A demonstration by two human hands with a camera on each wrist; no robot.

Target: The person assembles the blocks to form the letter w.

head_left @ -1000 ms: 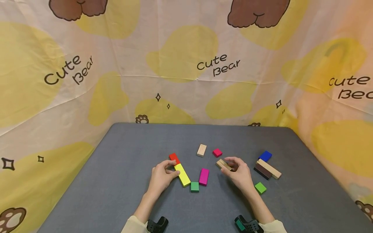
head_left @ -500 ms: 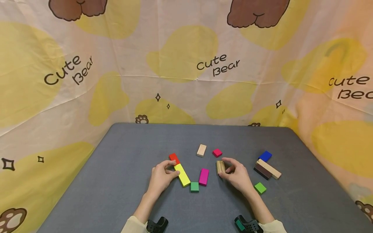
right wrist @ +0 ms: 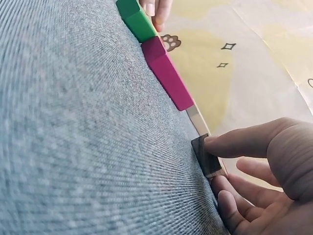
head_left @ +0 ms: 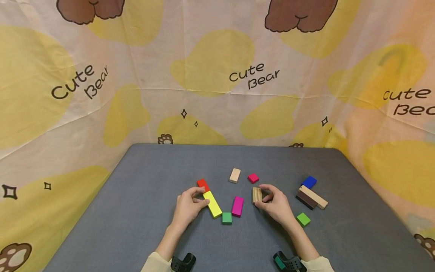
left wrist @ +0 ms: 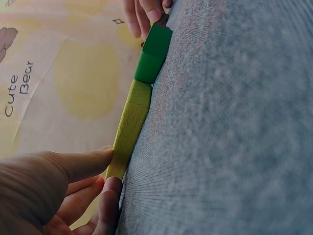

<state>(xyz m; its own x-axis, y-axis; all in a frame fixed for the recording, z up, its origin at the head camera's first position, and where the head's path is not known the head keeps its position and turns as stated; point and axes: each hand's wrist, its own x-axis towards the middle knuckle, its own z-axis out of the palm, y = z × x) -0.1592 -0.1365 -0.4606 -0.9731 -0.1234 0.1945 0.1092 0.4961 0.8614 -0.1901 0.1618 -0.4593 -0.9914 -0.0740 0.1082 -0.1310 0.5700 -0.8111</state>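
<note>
In the head view my left hand (head_left: pixel 191 204) pinches a long yellow block (head_left: pixel 212 204) on the table, its index fingertip beside the red block (head_left: pixel 203 185) at the far end. A green block (head_left: pixel 227 218) meets the yellow block's near end. Beside the green one lies a magenta block (head_left: pixel 237 206). My right hand (head_left: pixel 276 204) holds a striped brown wooden block (head_left: pixel 257 195) between thumb and index finger, at its near and far ends. In the right wrist view the thumb presses the dark end face of this wooden block (right wrist: pixel 205 155).
Behind are a pale wooden block (head_left: pixel 235 175) and a crimson block (head_left: pixel 253 178). At right, a blue block (head_left: pixel 309 182), a light wooden block (head_left: pixel 316 197) and a dark brown block (head_left: pixel 306 200) lie together. A light green block (head_left: pixel 303 219) sits near the right forearm.
My right hand has turned the striped wooden block from a slant to pointing nearly straight away from me, shifting it slightly left. Over the last half second both hands are nearly still.
</note>
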